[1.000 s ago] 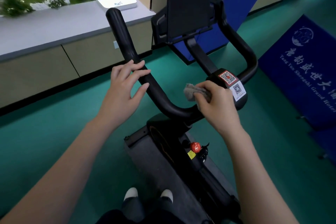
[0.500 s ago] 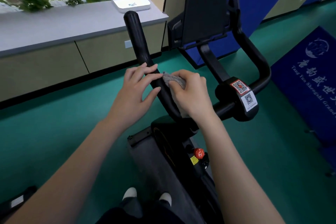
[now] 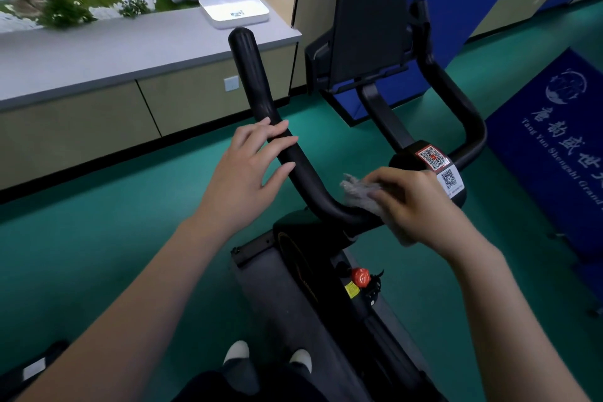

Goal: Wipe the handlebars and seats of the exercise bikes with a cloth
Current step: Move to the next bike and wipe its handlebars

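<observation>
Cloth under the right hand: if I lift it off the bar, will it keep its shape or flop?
Probably floppy: the cloth is crumpled and creased where it pokes out from the right hand. Likely light, since it bunches small under the fingers. It seems to drape over the handlebar, so it should slide rather than roll.

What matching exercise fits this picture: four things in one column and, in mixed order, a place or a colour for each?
Column 1
1 cloth
2 left hand
3 tray
4 knob

Column 2
A red, low on the bike frame
B on the grey counter
C held by the right hand against the handlebar
D resting open on the handlebar

Pairs: 1-C, 2-D, 3-B, 4-A
</observation>
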A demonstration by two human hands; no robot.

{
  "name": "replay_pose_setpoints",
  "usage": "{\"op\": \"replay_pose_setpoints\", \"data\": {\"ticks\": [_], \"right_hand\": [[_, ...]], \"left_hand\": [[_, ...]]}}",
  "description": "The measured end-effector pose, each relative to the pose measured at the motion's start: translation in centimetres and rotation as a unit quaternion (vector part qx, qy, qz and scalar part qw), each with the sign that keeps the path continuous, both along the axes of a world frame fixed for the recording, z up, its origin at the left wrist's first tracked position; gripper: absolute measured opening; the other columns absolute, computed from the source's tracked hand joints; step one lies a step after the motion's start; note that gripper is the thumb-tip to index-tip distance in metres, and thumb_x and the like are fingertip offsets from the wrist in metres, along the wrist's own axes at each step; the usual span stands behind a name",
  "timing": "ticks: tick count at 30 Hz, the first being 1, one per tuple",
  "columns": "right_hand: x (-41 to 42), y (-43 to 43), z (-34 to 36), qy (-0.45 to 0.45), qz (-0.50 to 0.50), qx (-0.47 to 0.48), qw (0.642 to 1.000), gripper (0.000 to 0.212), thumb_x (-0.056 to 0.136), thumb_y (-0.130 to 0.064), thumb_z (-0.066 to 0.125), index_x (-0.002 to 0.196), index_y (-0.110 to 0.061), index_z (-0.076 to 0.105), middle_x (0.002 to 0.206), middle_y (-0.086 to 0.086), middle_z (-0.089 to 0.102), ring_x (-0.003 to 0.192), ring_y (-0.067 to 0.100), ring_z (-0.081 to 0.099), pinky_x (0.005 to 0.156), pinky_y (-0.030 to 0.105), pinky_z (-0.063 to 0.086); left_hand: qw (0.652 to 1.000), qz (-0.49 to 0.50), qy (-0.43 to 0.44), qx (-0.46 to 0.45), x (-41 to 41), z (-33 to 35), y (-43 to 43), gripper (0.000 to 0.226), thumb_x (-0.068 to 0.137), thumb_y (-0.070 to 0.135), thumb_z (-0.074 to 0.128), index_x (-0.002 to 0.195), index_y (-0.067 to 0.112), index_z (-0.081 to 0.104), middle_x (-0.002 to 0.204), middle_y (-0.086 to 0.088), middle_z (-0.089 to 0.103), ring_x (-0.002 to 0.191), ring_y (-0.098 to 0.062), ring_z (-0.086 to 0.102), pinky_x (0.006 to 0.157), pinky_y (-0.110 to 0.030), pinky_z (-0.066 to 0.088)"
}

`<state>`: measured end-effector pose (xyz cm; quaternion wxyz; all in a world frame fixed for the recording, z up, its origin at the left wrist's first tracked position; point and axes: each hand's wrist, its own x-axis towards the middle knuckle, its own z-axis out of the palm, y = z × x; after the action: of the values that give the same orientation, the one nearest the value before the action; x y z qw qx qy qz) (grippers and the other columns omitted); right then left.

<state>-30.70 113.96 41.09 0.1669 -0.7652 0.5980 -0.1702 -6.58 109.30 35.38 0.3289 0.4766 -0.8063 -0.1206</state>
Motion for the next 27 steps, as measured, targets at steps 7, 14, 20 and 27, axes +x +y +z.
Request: {"op": "replay_pose_setpoints", "data": {"ticks": [7,14,20,27], "right_hand": [[-2.4,1.1,0.5,-0.020,-0.169,-0.147,0.974,0.014,0.086,-0.003,0.060,0.093,-0.012,0.068,0.061,-0.016,0.053,0.044,0.002,0.051,0.047,0.010,0.036],[0.2,4.2,-0.2,-0.104,-0.264,-0.184,0.941,0.019,0.086,-0.004,0.061,0.096,-0.017,0.070,0.070,-0.010,0.061,0.063,-0.003,0.052,0.061,-0.003,0.034],[3.1,5.7,-0.8,-0.176,-0.213,-0.179,0.944,0.024,0.086,-0.006,0.063,0.092,-0.029,0.065,0.079,-0.026,0.061,0.073,-0.018,0.056,0.063,-0.003,0.036],[5.7,5.9,-1.4,-0.255,-0.068,-0.160,0.951,0.019,0.088,-0.004,0.061,0.094,-0.022,0.064,0.083,-0.022,0.063,0.077,-0.009,0.060,0.070,0.003,0.040]], "left_hand": [[0.999,-0.012,-0.030,-0.008,0.3,0.3,0.2,0.040,0.092,0.028,0.057,0.130,0.013,0.056,0.139,-0.002,0.049,0.134,-0.024,0.036,0.104,-0.048,0.037],[0.999,-0.009,-0.042,-0.015,0.1,0.6,0.5,0.043,0.094,0.034,0.053,0.128,0.009,0.057,0.137,-0.007,0.051,0.134,-0.027,0.037,0.109,-0.045,0.032],[0.998,-0.019,-0.053,-0.008,-0.1,1.2,2.0,0.041,0.095,0.034,0.051,0.129,0.012,0.055,0.134,-0.003,0.051,0.132,-0.023,0.039,0.107,-0.042,0.033],[0.994,0.076,-0.079,0.026,1.3,1.0,6.4,0.042,0.094,0.034,0.052,0.131,0.013,0.054,0.132,-0.002,0.053,0.124,-0.022,0.045,0.101,-0.041,0.038]]}}
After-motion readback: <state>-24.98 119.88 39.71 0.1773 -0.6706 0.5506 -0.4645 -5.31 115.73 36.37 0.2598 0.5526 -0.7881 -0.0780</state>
